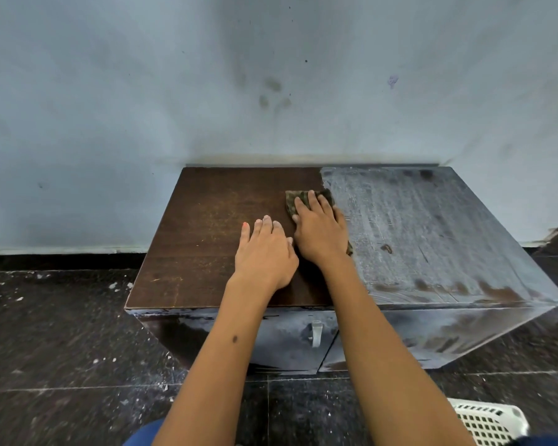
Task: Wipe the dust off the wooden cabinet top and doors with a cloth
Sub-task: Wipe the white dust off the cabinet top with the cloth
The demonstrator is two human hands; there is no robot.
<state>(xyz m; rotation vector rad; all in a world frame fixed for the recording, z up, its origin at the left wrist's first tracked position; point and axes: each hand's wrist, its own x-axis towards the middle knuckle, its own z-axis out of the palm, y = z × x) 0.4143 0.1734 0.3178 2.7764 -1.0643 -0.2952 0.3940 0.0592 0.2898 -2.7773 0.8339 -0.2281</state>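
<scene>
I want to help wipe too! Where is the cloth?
The cloth lies mid-top on the cabinet, under the right hand, at the dusty half's edge.

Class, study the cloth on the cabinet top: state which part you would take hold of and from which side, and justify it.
Pinch the far corner of the cloth, coming from above on the left. It lies flat on the cabinet top with the right hand pressing on most of it; that corner shows free, beyond the left hand.

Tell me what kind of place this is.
Probably a bare room under renovation or long unused: a dust-coated dark wooden cabinet against a stained pale blue wall, on a dark speckled tile floor littered with white flecks.
</scene>
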